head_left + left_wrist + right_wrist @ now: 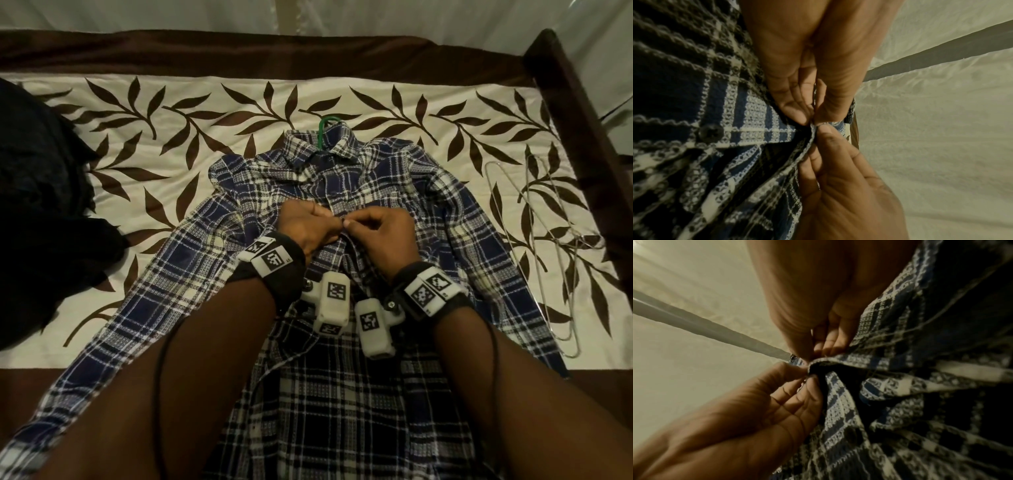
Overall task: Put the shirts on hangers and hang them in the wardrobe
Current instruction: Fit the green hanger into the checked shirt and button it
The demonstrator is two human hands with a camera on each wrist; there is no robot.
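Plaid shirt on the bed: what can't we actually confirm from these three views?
- Green hanger: head view shows only the hook; the plaid shirt hides the rest.
- Button being worked: left hand and right hand cover it in the head view; fingertips hide it in both wrist views.
- Shirt hem: cut off by the head view's bottom edge.
- Dark pile at left: too dark to identify.
- Wire hangers: overlapping, count unclear.

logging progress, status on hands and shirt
Left hand and right hand both pinch plaid shirt placket, buttoning. Green hanger inside collar. Nothing in the way.
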